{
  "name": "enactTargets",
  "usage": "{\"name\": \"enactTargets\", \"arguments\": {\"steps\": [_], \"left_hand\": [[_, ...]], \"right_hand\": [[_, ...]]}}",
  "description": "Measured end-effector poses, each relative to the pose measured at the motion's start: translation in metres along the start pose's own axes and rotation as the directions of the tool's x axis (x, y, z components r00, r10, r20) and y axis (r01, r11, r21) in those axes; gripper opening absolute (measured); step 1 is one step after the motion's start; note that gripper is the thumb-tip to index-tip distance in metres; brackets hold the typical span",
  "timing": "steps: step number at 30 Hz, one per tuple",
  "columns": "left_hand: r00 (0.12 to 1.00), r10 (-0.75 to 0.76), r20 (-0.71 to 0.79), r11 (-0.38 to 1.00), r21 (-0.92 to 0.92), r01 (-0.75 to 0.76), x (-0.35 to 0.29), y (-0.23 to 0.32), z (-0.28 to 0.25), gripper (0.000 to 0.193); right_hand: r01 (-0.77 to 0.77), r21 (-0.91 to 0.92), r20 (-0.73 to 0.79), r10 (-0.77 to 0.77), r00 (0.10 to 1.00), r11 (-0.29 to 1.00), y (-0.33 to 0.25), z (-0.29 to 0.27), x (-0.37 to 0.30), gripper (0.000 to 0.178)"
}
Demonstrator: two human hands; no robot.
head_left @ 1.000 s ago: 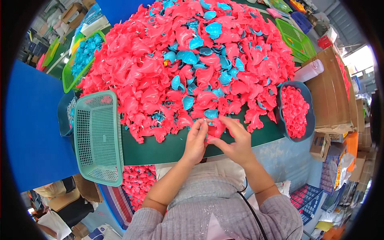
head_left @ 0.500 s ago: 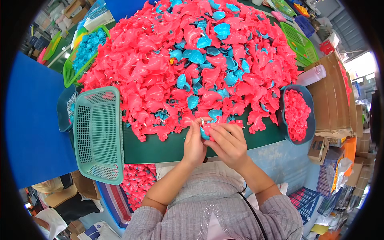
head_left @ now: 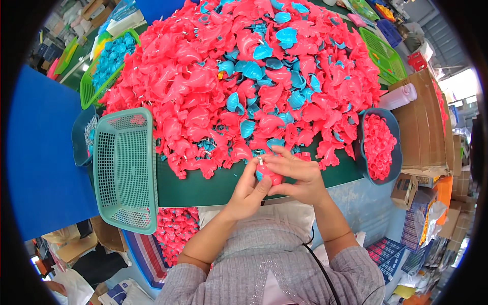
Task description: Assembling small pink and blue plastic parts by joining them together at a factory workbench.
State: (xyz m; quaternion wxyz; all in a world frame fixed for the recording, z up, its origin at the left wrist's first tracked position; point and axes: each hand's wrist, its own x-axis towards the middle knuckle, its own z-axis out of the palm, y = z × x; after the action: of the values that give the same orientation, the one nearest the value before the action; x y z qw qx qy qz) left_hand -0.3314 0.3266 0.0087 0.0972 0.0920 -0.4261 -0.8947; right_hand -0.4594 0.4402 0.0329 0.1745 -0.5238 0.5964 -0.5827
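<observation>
The left hand (head_left: 246, 195) and right hand (head_left: 301, 177) both pinch a rounded pink-and-blue plastic piece (head_left: 270, 176) between them, above the near edge of the green surface (head_left: 185, 192); the heap of pink and blue parts (head_left: 195, 81) lies just beyond; the exact grip seems partly hidden.

Narrow bare strip of tabletop (head_left: 203, 191) at near edge: low path, L hand (head_left: 246, 194) to green basket (head_left: 153, 195), whose rim's in the way. Pink/blue pile (head_left: 195, 122) blocks fwd; dk-blue bin (head_left: 398, 155) hems R side.
</observation>
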Motion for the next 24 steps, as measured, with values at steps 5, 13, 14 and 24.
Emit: {"name": "enactTargets", "arguments": {"steps": [5,13,14,24], "left_hand": [[0.985,0.167,-0.036,0.986,0.012,-0.167,-0.007,0.006,0.018,0.044],[0.988,0.117,-0.099,0.991,-0.048,-0.122,-0.004,-0.015,0.0,0.043],[0.988,0.119,-0.094,0.991,-0.045,-0.124,-0.003,-0.02,-0.004,0.043],[0.949,0.171,-0.265,0.984,0.092,-0.152,-0.014,-0.014,-0.042,0.034]], "right_hand": [[0.032,-0.07,0.064,-0.027,0.998,0.997,-0.002,0.003,0.001,0.056],[-0.244,0.671,-0.119,0.427,0.897,0.7,0.014,0.02,-0.016,0.055],[-0.293,0.675,-0.094,0.473,0.876,0.677,0.016,0.024,-0.018,0.047],[-0.435,0.167,-0.25,0.465,0.85,0.885,0.03,0.066,0.011,0.014]]}}
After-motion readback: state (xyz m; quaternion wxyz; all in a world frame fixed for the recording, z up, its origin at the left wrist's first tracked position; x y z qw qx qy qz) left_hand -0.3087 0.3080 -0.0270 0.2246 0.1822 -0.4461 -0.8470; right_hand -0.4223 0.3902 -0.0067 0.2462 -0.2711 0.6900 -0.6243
